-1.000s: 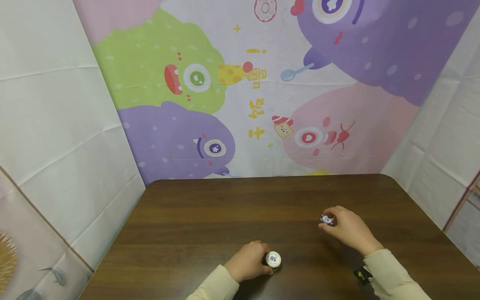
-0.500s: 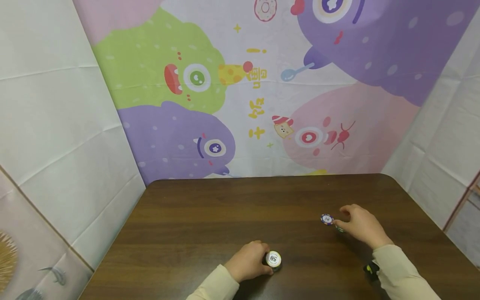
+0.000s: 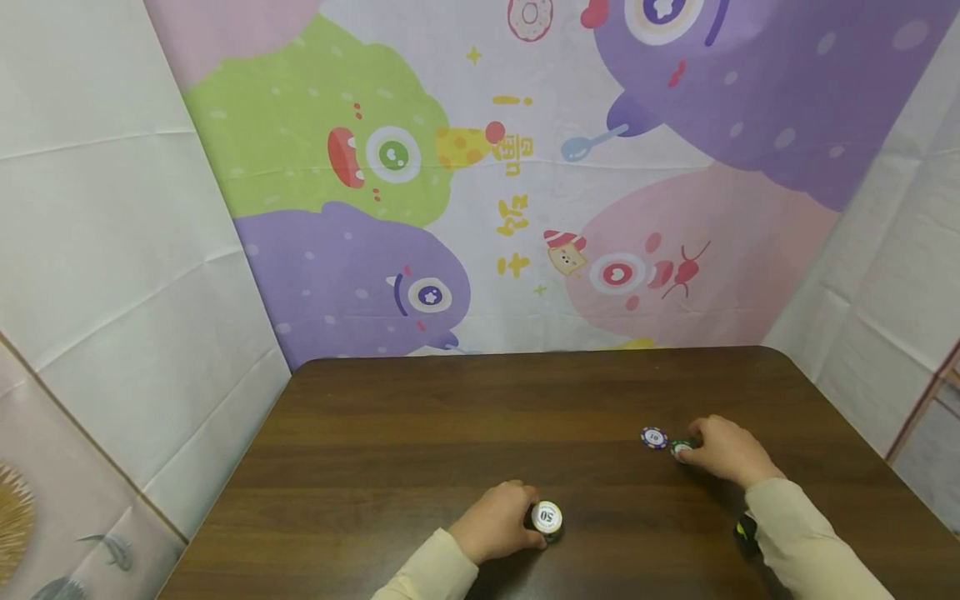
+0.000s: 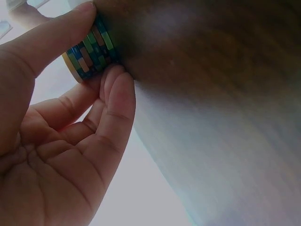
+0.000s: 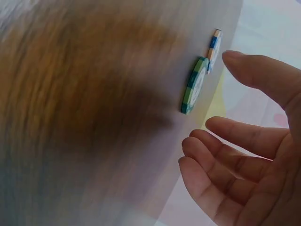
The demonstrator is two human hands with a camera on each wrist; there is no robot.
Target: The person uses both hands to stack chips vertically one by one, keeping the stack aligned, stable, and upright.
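Observation:
My left hand (image 3: 497,522) grips a short stack of poker chips (image 3: 547,518) between thumb and fingers; the top chip reads 50. In the left wrist view the stack (image 4: 91,52) shows blue-green, pink and light green edges and a yellowish rim on top. Farther right, a purple-and-white poker chip (image 3: 654,438) marked 10 lies flat on the table. A green poker chip (image 3: 681,451) lies just right of it, close to or touching it. Over this green chip is my right hand (image 3: 727,454). In the right wrist view its fingers (image 5: 244,134) are spread loosely, apart from the green chip (image 5: 194,87).
The brown wooden table (image 3: 375,433) reaches back to a cartoon-printed cloth (image 3: 525,317). White cloth panels (image 3: 135,250) stand on both sides. A small dark object (image 3: 745,533) with a yellow-green mark shows beside the right sleeve.
My right hand has let go of the purple chip and drawn back to the right. The green chip beside it has come into sight. My left hand stays on the stack.

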